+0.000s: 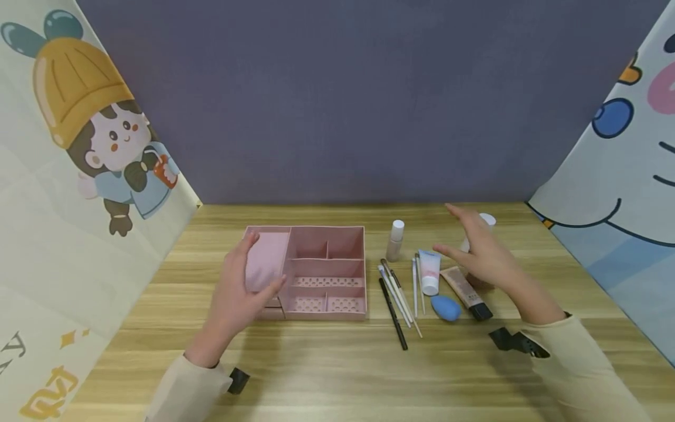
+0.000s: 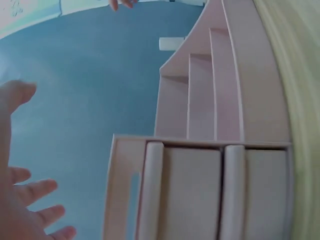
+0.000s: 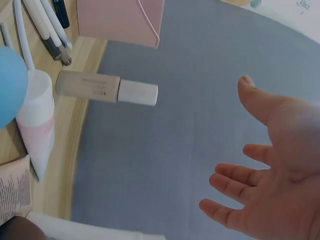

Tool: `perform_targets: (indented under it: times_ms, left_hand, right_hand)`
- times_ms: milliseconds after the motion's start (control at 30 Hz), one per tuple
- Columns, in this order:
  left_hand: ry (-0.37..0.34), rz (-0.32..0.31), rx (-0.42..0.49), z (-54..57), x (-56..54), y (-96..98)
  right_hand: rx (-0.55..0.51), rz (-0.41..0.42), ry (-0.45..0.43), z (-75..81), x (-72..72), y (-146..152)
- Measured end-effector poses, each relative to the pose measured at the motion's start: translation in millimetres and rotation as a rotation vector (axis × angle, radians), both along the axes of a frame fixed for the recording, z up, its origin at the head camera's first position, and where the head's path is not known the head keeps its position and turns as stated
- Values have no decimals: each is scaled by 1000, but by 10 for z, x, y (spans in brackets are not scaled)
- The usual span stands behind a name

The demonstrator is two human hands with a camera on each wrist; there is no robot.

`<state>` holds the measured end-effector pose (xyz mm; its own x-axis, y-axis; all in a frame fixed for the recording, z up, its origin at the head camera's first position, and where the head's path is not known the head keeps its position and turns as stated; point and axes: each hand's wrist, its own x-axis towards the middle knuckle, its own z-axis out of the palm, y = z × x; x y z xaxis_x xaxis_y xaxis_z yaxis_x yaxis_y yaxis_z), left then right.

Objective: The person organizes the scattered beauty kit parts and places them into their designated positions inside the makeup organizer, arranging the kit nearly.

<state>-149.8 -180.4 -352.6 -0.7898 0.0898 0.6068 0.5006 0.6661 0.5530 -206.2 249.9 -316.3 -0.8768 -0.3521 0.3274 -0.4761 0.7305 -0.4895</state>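
Observation:
My left hand (image 1: 234,293) hovers with fingers spread above the left side of a pink desktop organizer (image 1: 327,316). In the left wrist view the organizer's two drawer fronts (image 2: 192,192) stand apart from the fingers. My right hand (image 1: 487,258), fingers apart and holding nothing, is over the right-hand cosmetics. Partly hidden behind it is a white-capped container (image 1: 487,219). Near it lie a beige tube with a black cap (image 1: 464,290), a white-and-pink tube (image 1: 430,271) and a blue makeup sponge (image 1: 445,308). A foundation bottle (image 3: 90,86) with a white cap stands upright farther left.
Several makeup brushes (image 1: 401,299) and a black pencil (image 1: 392,313) lie between the organizer and the tubes. The wooden table (image 1: 337,369) meets a dark grey panel (image 1: 337,105) at the back. Cartoon-printed panels (image 1: 47,234) flank both sides.

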Motion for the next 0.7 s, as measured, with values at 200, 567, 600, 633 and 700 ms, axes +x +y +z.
perform_targets:
  times_ms: [200,567,600,633,700]
  left_hand:
    - [75,35,188,-109,63,-179]
    - [-85,127,354,-227,189,-366]
    - [-97,133,362,-240,196,-374]
    - [-108,137,370,-254,203,-381]
    - [-120,146,384,-281,216,-394]
  right_hand:
    - [-109,-60,16,-3,-22,162]
    - [-193,-243,97,-176,-193,428]
    - [-205,-261,91,-200,-212,452]
    - [-216,-276,83,-223,-230,476]
    - [-231,-301,74,-269,-266,523]
